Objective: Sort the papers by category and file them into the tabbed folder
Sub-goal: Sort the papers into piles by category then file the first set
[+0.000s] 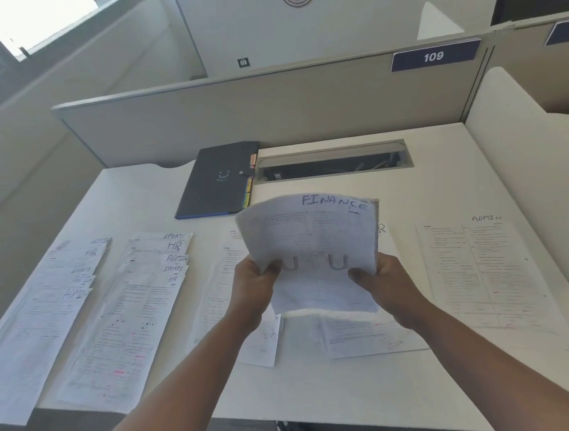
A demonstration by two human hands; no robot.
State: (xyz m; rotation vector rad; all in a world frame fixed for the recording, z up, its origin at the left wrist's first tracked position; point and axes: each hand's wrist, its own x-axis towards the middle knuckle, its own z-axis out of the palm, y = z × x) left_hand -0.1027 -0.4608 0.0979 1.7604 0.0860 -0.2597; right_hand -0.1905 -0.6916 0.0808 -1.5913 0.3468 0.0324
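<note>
Above the desk [325, 383], both hands, left [253, 286] and right [382, 284], grip the FINANCE papers [313, 240] upright.

Near edge: bare tabletop [326, 390] strip, open to reach.
Middle: paper rows [119, 308] span the width.
Back: closed folder [215, 183], cable slot [333, 164], partition [267, 113].

Sunlit window [2, 30] beside grey partition [267, 110] behind white desk [326, 390].

printed text [480, 267] – too small | centre sheets [263, 341] – partly hidden
</note>
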